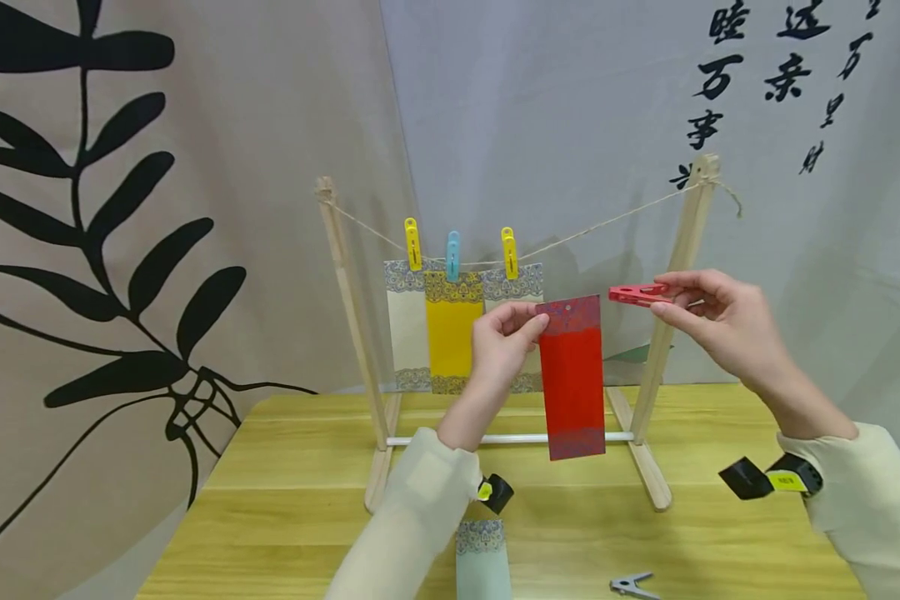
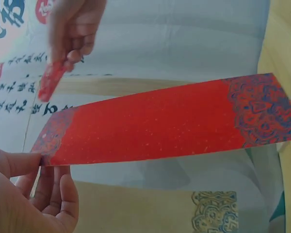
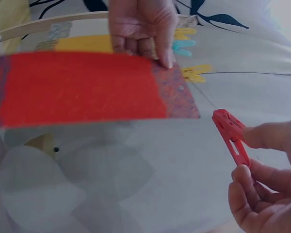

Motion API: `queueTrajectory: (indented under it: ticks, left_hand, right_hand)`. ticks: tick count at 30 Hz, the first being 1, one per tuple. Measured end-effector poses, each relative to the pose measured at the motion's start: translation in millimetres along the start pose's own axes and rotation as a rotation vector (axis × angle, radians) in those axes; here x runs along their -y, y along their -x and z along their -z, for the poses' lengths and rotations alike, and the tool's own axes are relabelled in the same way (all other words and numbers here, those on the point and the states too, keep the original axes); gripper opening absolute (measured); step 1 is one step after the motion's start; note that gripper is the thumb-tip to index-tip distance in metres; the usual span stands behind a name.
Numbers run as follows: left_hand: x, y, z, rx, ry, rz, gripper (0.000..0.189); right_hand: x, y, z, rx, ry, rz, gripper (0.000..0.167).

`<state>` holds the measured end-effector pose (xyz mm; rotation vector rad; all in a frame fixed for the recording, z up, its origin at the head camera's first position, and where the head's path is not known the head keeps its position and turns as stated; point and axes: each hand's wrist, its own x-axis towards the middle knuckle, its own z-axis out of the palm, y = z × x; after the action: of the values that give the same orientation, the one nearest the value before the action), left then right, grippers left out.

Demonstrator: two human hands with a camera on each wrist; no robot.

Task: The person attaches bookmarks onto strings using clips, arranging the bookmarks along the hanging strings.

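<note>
My left hand (image 1: 501, 343) pinches the upper left corner of a red paper card (image 1: 572, 383) with patterned ends, held upright before the string. To its right, my right hand (image 1: 727, 321) holds a red clothespin (image 1: 639, 294) between thumb and fingers, its tip pointing left, a short gap from the card. In the right wrist view the red clothespin (image 3: 231, 136) is apart from the card's patterned end. Behind, the string (image 1: 607, 223) carries a yellow card (image 1: 450, 333) between two cream cards (image 1: 407, 333), clipped by two yellow clothespins (image 1: 413, 244) and a blue one (image 1: 453, 257).
The string runs between two wooden posts (image 1: 351, 308) joined by a white bar (image 1: 510, 438) on the wooden table (image 1: 285, 517). Near the front edge lie a pale green card (image 1: 483, 558) and a grey clothespin (image 1: 633, 585). A printed curtain (image 1: 540, 108) hangs behind.
</note>
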<state>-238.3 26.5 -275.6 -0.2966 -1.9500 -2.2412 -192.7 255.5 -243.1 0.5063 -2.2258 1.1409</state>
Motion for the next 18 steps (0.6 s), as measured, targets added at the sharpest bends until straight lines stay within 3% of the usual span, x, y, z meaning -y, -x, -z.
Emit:
queueTrajectory:
  ticks: [8,13,18]
  left_hand:
    - [-4.7,-6.9,-12.0,-0.048,0.026,-0.028,0.011]
    - [-8.9,-11.2,-20.7,-0.072,0.008,-0.039,0.011]
    - [-11.0,-15.4,-27.9,-0.110,-0.003,-0.062,0.010]
  right_hand:
    - [21,-33.1,2,-0.049,-0.068,0.000,0.028]
    - [33,-53.1,-1,-0.003,-0.070,0.007,0.031]
    - [43,-73.7,-5,0.011,-0.033,0.071,0.034]
